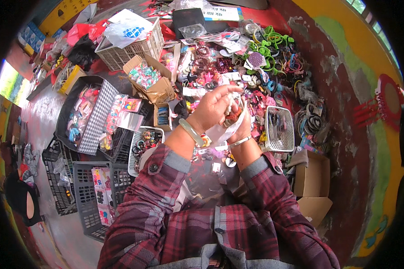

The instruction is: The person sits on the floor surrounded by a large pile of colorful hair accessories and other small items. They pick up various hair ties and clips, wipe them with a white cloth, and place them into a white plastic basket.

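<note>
My left hand [212, 106] and my right hand [240, 130] meet in the middle of the view, over a red surface heaped with hair accessories. Together they pinch a small clear plastic bag [225, 132] with a small dark and reddish item [233, 117] at its mouth. The left hand's fingers curl over the top of the bag, and the right hand cups it from below. A pale green bangle [191, 132] sits on my left wrist and a thin silver bracelet [240, 141] on my right. Both sleeves are dark red plaid.
A small white wire basket [279, 129] stands right of my hands. Green hairbands [269, 42] pile up behind. Open cardboard boxes [151, 77], a white crate [129, 50] and dark plastic crates [89, 197] sit to the left. Brown boxes [313, 177] lie at lower right.
</note>
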`<state>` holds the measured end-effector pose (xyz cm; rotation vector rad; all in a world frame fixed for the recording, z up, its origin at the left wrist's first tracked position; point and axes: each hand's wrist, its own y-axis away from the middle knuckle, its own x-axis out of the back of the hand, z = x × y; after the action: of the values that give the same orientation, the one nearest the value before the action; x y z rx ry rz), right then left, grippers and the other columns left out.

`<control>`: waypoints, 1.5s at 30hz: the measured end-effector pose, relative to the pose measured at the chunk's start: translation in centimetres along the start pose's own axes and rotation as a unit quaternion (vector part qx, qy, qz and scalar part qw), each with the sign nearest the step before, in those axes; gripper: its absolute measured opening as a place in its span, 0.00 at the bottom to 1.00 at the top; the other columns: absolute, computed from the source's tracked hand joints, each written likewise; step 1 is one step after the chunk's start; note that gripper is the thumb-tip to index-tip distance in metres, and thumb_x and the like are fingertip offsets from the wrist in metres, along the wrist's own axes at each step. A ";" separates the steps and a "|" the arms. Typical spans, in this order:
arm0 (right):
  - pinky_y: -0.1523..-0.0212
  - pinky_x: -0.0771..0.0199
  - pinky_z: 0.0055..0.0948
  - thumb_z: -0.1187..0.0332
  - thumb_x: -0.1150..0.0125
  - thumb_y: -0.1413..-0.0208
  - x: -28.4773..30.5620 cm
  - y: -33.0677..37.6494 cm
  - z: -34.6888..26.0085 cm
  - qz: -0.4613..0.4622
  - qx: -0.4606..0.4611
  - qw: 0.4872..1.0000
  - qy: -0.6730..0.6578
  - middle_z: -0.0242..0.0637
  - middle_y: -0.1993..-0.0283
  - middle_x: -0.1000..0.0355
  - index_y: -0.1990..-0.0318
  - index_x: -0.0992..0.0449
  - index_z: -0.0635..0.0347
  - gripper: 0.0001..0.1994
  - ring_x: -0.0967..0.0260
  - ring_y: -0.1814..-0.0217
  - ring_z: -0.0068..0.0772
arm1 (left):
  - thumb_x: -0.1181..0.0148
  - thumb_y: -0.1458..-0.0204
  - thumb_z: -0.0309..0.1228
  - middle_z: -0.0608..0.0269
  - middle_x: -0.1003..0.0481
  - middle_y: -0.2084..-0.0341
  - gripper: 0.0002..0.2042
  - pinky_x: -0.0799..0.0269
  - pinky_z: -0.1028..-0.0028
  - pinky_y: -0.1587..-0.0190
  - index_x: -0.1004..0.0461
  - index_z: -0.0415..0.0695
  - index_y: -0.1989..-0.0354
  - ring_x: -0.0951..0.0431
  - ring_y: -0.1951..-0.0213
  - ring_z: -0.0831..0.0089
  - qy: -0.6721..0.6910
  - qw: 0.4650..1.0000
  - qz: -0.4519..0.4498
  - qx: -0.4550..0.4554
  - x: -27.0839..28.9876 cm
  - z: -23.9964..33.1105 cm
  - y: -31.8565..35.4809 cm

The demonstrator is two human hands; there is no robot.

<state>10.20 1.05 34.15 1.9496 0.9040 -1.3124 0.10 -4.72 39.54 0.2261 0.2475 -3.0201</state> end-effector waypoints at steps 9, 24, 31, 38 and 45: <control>0.49 0.36 0.40 0.51 0.60 0.44 1.2 -0.7 -0.3 -0.071 0.014 0.993 -0.089 0.43 0.53 0.33 0.51 0.35 0.61 0.23 0.35 0.51 0.40 | 0.45 0.57 0.23 0.56 0.28 0.70 0.10 0.31 0.77 0.70 0.27 0.42 0.63 0.28 0.71 0.71 -0.257 0.938 0.149 -0.176 0.0 -2.6 -1.1; 0.50 0.34 0.39 0.56 0.62 0.44 0.9 -1.0 -1.4 -0.010 0.104 0.994 -0.027 0.43 0.54 0.32 0.51 0.36 0.64 0.21 0.34 0.53 0.41 | 0.51 0.47 0.43 0.61 0.29 0.59 0.20 0.34 0.72 0.54 0.34 0.41 0.52 0.29 0.58 0.72 0.347 0.930 0.070 0.095 -0.6 -3.7 -1.2; 0.48 0.36 0.41 0.57 0.63 0.44 -0.8 -0.3 -1.7 0.018 0.094 0.995 -0.030 0.45 0.55 0.32 0.52 0.35 0.64 0.21 0.35 0.52 0.43 | 0.61 0.42 0.37 0.58 0.32 0.54 0.19 0.38 0.68 0.48 0.39 0.40 0.46 0.32 0.52 0.68 0.361 0.920 0.154 0.025 0.6 -3.7 -1.3; 0.52 0.32 0.40 0.55 0.61 0.44 -0.4 -0.4 -2.4 0.044 0.115 0.992 0.005 0.45 0.57 0.32 0.57 0.32 0.64 0.21 0.33 0.56 0.42 | 0.62 0.42 0.36 0.58 0.32 0.53 0.18 0.39 0.65 0.46 0.40 0.41 0.47 0.32 0.51 0.65 0.500 0.851 0.161 -0.012 0.9 -3.2 -1.2; 0.61 0.30 0.32 0.46 0.65 0.43 -2.0 0.1 -1.8 0.100 0.111 0.989 -0.006 0.37 0.60 0.31 0.52 0.35 0.58 0.26 0.33 0.63 0.33 | 0.55 0.45 0.25 0.57 0.33 0.56 0.21 0.35 0.72 0.51 0.46 0.39 0.43 0.30 0.56 0.70 0.373 0.902 0.218 -0.006 1.1 -4.7 -1.3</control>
<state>10.72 2.04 36.58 2.1352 0.5570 -1.3503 -0.46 -2.79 35.03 1.2489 0.2251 -2.3505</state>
